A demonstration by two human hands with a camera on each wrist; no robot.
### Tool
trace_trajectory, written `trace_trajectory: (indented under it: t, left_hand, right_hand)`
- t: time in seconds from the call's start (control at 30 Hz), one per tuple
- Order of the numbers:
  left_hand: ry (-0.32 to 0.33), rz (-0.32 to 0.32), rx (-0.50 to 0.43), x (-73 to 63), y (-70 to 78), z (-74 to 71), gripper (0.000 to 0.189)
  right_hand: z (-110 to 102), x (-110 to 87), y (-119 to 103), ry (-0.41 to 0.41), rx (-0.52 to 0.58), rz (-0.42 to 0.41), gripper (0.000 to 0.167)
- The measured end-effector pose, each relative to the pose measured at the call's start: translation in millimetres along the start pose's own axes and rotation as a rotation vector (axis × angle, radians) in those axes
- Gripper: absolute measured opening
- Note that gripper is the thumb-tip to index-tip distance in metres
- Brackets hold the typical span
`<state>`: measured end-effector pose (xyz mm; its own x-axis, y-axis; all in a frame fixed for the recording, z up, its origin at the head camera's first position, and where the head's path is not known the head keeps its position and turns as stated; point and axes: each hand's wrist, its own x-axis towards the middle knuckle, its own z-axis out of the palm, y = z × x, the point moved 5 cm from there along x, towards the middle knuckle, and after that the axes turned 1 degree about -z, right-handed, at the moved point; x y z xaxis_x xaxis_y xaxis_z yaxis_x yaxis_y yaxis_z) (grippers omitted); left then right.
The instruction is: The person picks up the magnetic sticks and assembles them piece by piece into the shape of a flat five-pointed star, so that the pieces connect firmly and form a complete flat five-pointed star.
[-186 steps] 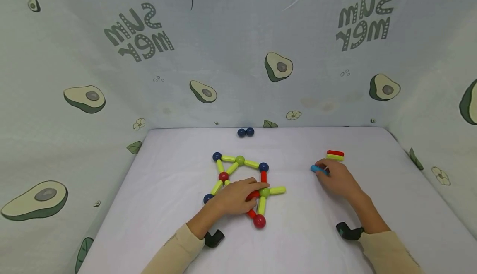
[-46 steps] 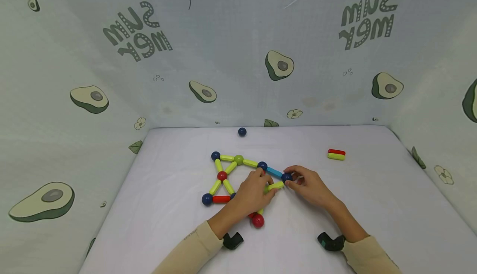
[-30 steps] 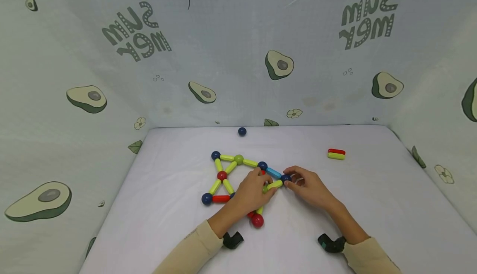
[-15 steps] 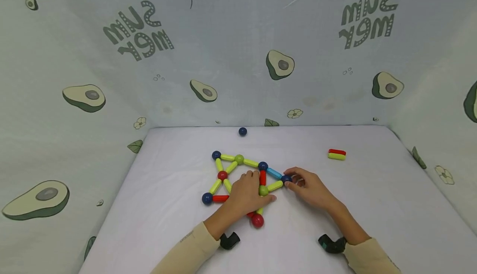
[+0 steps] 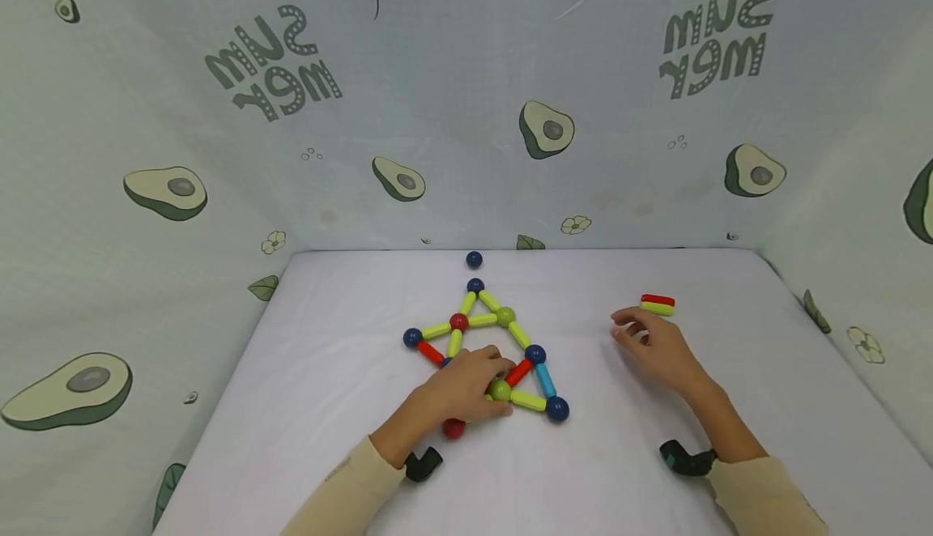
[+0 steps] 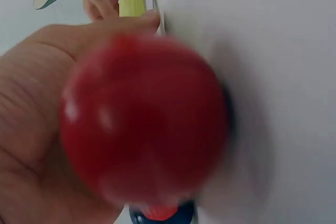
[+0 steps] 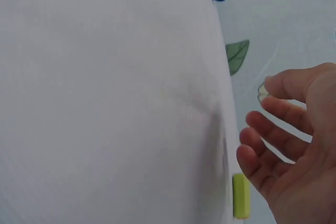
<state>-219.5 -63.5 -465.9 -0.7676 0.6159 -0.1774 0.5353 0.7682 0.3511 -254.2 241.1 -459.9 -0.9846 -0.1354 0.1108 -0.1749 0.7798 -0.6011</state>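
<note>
A flat figure of magnetic rods and balls (image 5: 504,316) lies mid-table, with yellow-green, red and blue rods between coloured balls. My left hand (image 5: 462,386) covers its lower middle and grips it, thumb and fingers on either side near a green ball (image 5: 500,390). The exact held part is hidden. A red ball (image 6: 144,119) looms close in the left wrist view. At the figure's right corner, a blue rod (image 5: 544,380) and a yellow-green rod meet a navy ball (image 5: 557,409). My right hand (image 5: 656,350) holds nothing, its fingers loosely bent beside the spare rods.
A red rod (image 5: 658,299) and a yellow-green rod (image 5: 657,308) lie side by side at the back right. One loose navy ball (image 5: 475,260) sits by the table's back edge. A patterned cloth (image 5: 466,115) hangs behind the table.
The figure has turned clockwise under my left hand, its right corner swinging toward me. My right hand has let go of the corner's navy ball and moved right, toward the spare rods.
</note>
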Motion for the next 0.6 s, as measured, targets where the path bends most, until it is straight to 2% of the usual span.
trace_trajectory:
  t: [0.2, 0.4, 0.5, 0.6]
  left_hand:
    - [-0.045, 0.075, 0.035, -9.6, -4.6, -6.9, 0.052]
    - [-0.062, 0.088, 0.017, -14.5, -8.5, -10.0, 0.051]
    - [-0.042, 0.069, -0.026, -12.1, -9.0, -7.6, 0.047]
    - [0.018, 0.056, -0.065, -7.1, -7.1, -3.5, 0.040]
  right_hand:
    - [-20.2, 7.6, 29.4, 0.045, -0.075, 0.014, 0.041]
    - [-25.1, 13.2, 46.0, 0.023, -0.145, 0.066, 0.048]
    - [-24.6, 15.7, 49.9, 0.033, -0.178, 0.077, 0.047]
    - [-24.9, 16.8, 51.7, 0.058, -0.207, 0.086, 0.042]
